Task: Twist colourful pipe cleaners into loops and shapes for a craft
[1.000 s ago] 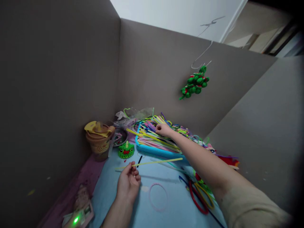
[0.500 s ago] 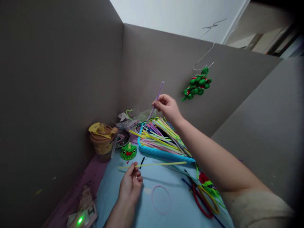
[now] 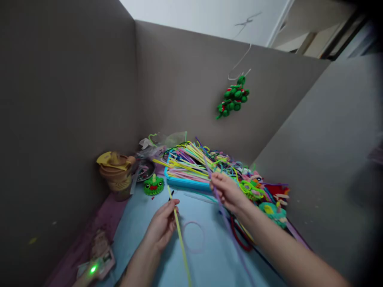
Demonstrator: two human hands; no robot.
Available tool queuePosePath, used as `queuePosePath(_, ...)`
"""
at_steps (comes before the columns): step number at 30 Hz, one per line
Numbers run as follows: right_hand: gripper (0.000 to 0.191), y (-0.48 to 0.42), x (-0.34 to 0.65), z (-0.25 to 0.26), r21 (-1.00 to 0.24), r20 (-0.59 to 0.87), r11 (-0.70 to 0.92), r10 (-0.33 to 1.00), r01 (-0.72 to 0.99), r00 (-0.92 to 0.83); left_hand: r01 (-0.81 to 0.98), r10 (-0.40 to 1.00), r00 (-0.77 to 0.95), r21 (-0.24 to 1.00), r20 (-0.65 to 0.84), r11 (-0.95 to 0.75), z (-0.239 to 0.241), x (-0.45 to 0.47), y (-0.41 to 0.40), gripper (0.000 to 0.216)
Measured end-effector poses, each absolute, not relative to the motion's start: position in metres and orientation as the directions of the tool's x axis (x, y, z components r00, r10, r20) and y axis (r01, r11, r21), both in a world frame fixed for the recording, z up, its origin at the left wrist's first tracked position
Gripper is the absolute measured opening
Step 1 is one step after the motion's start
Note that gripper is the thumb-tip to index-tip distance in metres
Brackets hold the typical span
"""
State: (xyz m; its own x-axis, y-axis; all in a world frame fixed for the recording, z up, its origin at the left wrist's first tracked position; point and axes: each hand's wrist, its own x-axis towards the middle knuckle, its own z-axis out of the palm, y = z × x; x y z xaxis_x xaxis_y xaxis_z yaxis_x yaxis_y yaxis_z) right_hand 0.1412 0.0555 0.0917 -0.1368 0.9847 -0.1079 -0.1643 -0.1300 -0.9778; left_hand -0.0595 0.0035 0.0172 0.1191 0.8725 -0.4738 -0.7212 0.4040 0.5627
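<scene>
My left hand (image 3: 163, 225) pinches a long yellow pipe cleaner (image 3: 181, 243) that runs from near the green frog toy toward me. A little to the right, my right hand (image 3: 226, 192) is closed on a purple pipe cleaner (image 3: 231, 233) that trails down over the blue mat (image 3: 209, 265). Both hands hover in front of the blue tray (image 3: 187, 183), which is heaped with several coloured pipe cleaners (image 3: 191, 161). A pink ring (image 3: 194, 237) lies on the mat between my hands.
A brown lidded cup (image 3: 115, 175) and a green frog toy (image 3: 153, 185) stand at the left. Finished colourful pieces (image 3: 263, 195) pile up at the right. A green ornament (image 3: 232, 99) hangs on the grey partition (image 3: 185, 79). A device with a green light (image 3: 95, 267) lies near left.
My right hand pulled a purple pipe cleaner out of the tray, lifted it, then brought it down in front of the tray. The yellow pipe cleaner in my left hand swung from crosswise to pointing toward me.
</scene>
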Motion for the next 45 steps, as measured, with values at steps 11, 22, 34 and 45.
queuePosePath(11,0.033,-0.018,0.091,0.001,-0.945,-0.221,-0.256,0.958,-0.204,-0.182,-0.325,0.916,0.237,0.862,-0.324,0.389,0.01,-0.038,-0.005,0.027)
queuePosePath(22,0.037,-0.029,0.091,-0.012,-0.918,-0.237,-0.302,0.937,-0.258,-0.255,-0.301,0.925,0.177,0.876,-0.336,0.376,0.015,-0.033,-0.01,0.022)
queuePosePath(34,0.035,-0.028,0.095,-0.014,-0.901,-0.293,-0.386,0.876,-0.196,-0.382,-0.197,0.941,0.145,0.923,-0.306,0.331,0.015,-0.036,-0.006,0.019)
queuePosePath(45,0.04,-0.023,0.101,-0.019,-0.892,-0.281,-0.367,0.908,-0.264,-0.311,-0.321,0.96,0.095,0.905,-0.264,0.28,0.058,-0.04,-0.097,0.045)
